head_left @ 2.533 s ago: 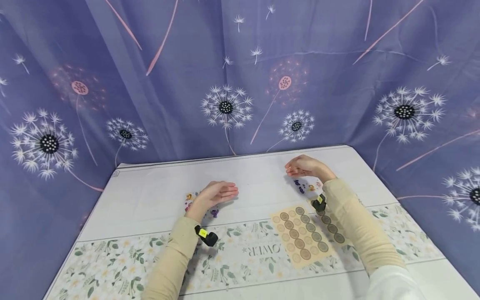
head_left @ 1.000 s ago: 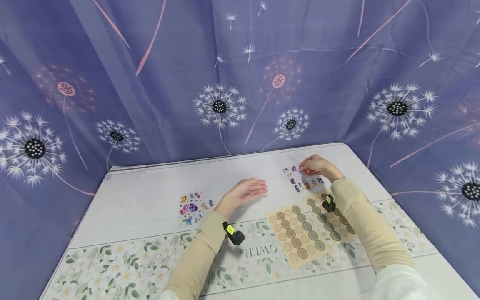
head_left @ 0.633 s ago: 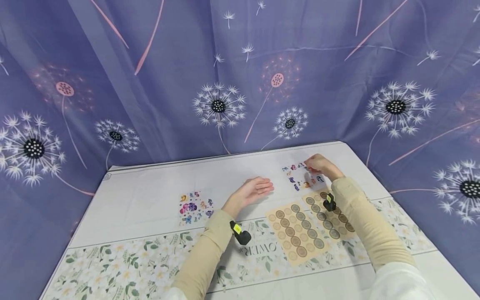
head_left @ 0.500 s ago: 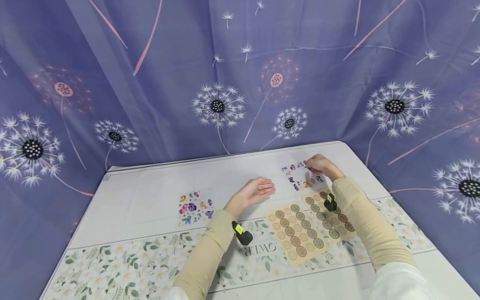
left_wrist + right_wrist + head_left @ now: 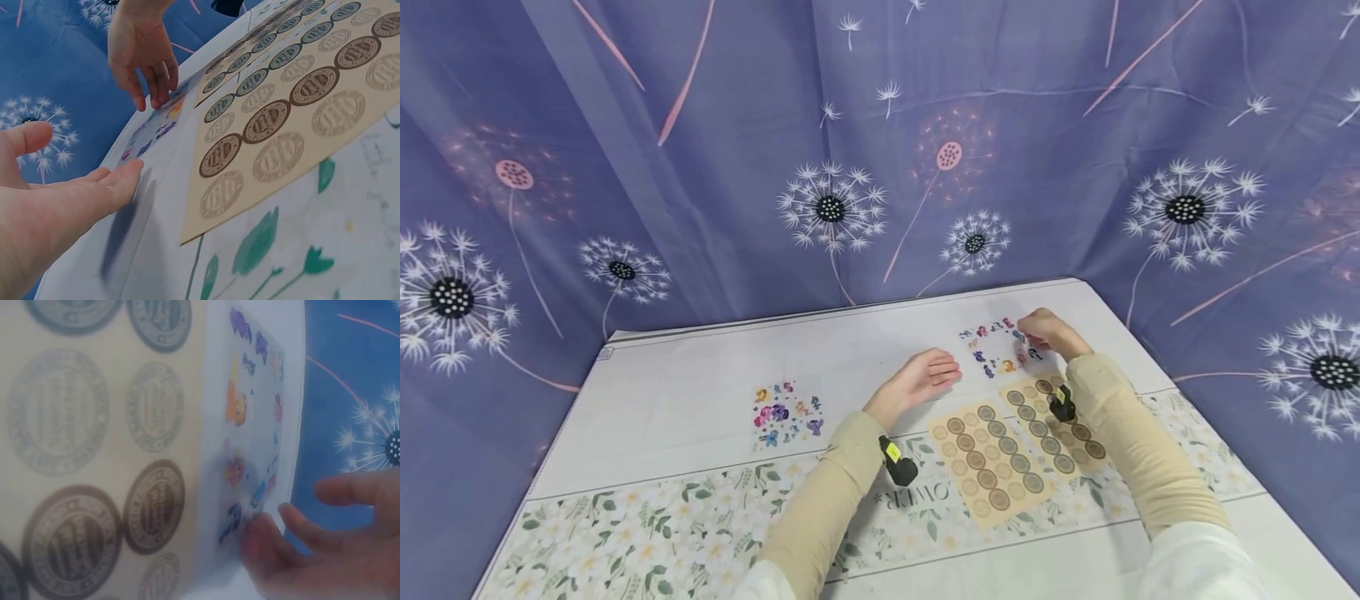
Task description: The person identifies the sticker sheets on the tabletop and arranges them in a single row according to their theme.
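Note:
My right hand (image 5: 1051, 331) hovers by the right edge of a clear sheet of small colourful cartoon pony stickers (image 5: 990, 372). In the right wrist view its thumb stands apart from the loosely bent fingers, and nothing shows between them. Some stickers lie hidden under this hand in the head view. My left hand (image 5: 921, 382) is held above the white table, left of that sheet, with straight fingers and palm turned up and inward; it holds nothing. A second clear pony sticker sheet (image 5: 780, 413) lies flat farther left.
Two tan sheets of round seal stickers, a left one (image 5: 987, 467) and a right one (image 5: 1049, 425), lie side by side nearer the body. The white tablecloth (image 5: 685, 400) has a floral band (image 5: 647, 533). A blue dandelion curtain (image 5: 722, 192) rises behind the table.
My left hand has moved right from over the left pony sheet, uncovering it. My right hand has shifted right across the other pony sheet to its right edge, baring more stickers.

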Motion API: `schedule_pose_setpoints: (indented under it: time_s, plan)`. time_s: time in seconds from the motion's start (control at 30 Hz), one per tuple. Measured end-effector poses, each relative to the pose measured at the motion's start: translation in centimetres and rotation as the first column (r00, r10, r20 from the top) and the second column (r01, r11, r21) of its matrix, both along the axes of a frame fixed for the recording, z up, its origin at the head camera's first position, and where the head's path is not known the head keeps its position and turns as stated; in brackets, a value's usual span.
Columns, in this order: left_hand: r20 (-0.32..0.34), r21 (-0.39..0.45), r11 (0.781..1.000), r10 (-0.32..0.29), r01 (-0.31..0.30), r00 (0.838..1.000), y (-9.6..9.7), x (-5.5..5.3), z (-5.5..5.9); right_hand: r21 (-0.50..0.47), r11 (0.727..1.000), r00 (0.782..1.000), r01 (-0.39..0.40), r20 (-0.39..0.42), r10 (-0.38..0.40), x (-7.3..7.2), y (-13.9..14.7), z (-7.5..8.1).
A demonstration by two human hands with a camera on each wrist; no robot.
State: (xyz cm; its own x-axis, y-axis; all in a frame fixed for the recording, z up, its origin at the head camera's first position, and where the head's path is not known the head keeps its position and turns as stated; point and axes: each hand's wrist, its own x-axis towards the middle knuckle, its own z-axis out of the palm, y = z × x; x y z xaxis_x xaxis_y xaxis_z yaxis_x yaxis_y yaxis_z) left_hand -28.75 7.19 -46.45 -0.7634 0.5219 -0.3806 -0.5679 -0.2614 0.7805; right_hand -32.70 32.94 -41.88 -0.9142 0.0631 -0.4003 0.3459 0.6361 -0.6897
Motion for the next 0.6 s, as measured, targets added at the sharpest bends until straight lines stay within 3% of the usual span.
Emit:
schedule_pose_setpoints:
  time_s: [0.23, 0.4, 0.6]
  plan:
    - [0.035, 0.094, 0.996, 0.002, -0.005, 0.999, 1.2, 0.1, -0.1, -0.011, 1.000, 1.000, 0.005, -0.003, -0.005, 0.2, -0.1, -0.1]
    - [0.083, 0.174, 0.984, 0.028, -0.043, 0.996, 2.1, 0.0, -0.3, -0.020, 1.000, 1.000, 0.016, 0.003, -0.016, 0.3, -0.1, -0.2]
    - [0.123, 0.205, 0.975, 0.061, -0.086, 0.991, 2.9, -0.1, -0.3, -0.010, 1.000, 1.000, 0.003, -0.010, -0.003, 0.1, -0.1, -0.3]
